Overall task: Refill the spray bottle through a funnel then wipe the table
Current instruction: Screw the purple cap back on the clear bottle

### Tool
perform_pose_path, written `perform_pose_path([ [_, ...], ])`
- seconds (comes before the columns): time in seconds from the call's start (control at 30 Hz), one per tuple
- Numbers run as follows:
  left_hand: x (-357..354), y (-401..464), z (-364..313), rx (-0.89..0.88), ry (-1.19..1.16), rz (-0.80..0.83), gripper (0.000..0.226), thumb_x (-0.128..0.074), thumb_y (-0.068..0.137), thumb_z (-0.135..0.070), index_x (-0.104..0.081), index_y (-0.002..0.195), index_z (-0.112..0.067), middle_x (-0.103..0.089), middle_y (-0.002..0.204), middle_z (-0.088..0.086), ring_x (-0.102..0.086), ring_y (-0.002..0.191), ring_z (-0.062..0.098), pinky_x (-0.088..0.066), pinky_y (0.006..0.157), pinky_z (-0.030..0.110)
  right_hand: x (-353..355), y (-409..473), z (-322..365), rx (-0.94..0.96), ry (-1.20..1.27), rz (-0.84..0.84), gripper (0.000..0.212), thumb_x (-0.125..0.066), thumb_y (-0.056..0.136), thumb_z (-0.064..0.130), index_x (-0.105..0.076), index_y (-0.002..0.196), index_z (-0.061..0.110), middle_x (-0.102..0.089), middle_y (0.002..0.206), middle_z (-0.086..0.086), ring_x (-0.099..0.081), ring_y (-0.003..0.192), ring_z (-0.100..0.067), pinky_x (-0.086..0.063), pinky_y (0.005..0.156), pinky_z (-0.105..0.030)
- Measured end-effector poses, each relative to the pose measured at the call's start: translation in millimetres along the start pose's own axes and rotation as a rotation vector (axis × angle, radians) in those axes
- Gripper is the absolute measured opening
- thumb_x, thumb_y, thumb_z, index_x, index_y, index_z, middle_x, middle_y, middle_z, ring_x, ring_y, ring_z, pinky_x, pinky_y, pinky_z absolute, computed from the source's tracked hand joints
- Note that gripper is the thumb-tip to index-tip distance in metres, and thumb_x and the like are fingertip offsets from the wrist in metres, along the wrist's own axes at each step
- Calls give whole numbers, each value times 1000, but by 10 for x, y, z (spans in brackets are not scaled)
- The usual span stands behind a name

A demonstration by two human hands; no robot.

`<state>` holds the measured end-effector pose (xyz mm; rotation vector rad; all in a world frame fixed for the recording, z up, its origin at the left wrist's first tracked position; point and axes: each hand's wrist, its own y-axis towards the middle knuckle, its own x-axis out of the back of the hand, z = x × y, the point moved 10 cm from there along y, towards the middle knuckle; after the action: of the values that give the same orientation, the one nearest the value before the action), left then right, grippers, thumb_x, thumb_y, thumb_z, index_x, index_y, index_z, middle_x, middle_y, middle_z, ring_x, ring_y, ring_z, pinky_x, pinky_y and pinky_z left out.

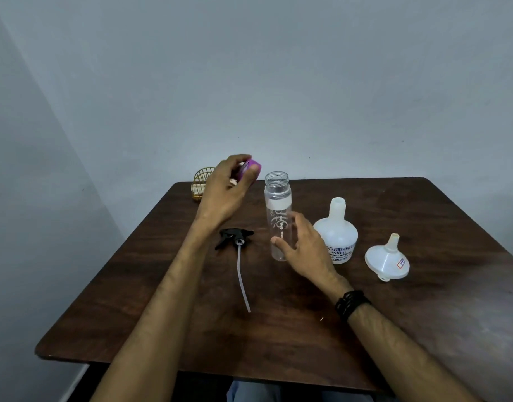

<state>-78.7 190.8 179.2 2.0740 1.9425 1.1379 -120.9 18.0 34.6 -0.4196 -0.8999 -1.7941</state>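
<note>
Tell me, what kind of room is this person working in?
Probably a plain room in a home or small workspace, not a lab. A bare grey wall stands behind a worn dark wooden table, and a small gold wire holder sits at its far corner. Little else shows.

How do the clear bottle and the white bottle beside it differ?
The clear bottle is tall, slim and see-through; the white bottle is squat, bulbous and milky. The clear one has a wide mouth, the white one a narrow neck. The right hand is at the clear bottle only. Both stand upright, uncapped.
</note>
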Motion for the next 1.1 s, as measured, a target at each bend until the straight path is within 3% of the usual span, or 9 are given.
perform_pose_path([
  [0.13,-239,114,-279,-148,141,87,43,-61,95,-44,-61,131,-21,-59,117,0,-56,100,8,-41,72,5,-5,-22,-19,9,-43,-6,71,-63,91,54,-37,147,18,-54,137,-4,-58,120,-22,-53,96,-41],
  [0.33,-469,132,-267,-195,300,177,54,-60,90,-56,-61,129,-20,-56,109,-2,-57,103,17,-54,86,38,-36,-12,-34,10,-59,5,74,-59,93,56,-33,150,17,-51,141,-4,-55,126,-20,-53,98,-40],
  [0.57,-603,161,-362,-220,511,225,52,-59,89,-59,-63,127,-23,-57,108,-2,-52,102,14,-49,84,34,-33,-23,-48,30,-51,-19,72,-58,94,56,-34,149,17,-51,137,-4,-56,123,-20,-54,95,-39],
  [0.63,-613,174,-338,-200,401,280,46,-63,91,-49,-64,129,-23,-57,108,-5,-57,102,14,-50,84,30,-46,-20,-53,28,-53,-18,72,-58,94,56,-33,150,17,-51,138,-3,-56,123,-19,-54,95,-38],
  [0.73,-652,151,-143,-55,-72,377,45,-67,93,-18,-57,137,-22,-62,127,0,-62,113,16,-52,96,27,-53,-24,-75,25,-37,-33,70,-58,94,56,-35,148,17,-52,137,-3,-56,122,-18,-53,94,-36],
  [0.8,-637,107,23,55,-432,315,50,-62,93,-2,-49,138,-20,-61,134,6,-64,114,18,-53,95,29,-38,-28,-90,26,-17,-52,69,-58,94,55,-36,147,17,-53,136,-3,-56,121,-19,-53,94,-36],
  [0.87,-589,54,198,138,-640,163,43,-56,95,4,-47,133,-15,-62,127,8,-65,107,19,-54,86,33,-38,-24,-90,32,-8,-57,68,-58,94,54,-36,147,17,-53,136,-2,-57,121,-19,-53,93,-36],
  [1.0,-699,-64,317,213,-795,80,16,-52,101,-20,-57,115,-15,-68,106,-1,-65,96,13,-51,84,33,-58,-30,-58,53,-25,-56,68,-59,94,53,-36,147,17,-53,136,-3,-56,121,-18,-52,93,-32],
  [1.1,-833,-85,196,209,-734,127,46,-68,86,-44,-57,122,-18,-68,121,7,-66,107,18,-54,91,36,-57,-33,-59,55,-27,-57,69,-59,94,54,-36,147,16,-52,137,-3,-56,122,-18,-53,94,-33],
])
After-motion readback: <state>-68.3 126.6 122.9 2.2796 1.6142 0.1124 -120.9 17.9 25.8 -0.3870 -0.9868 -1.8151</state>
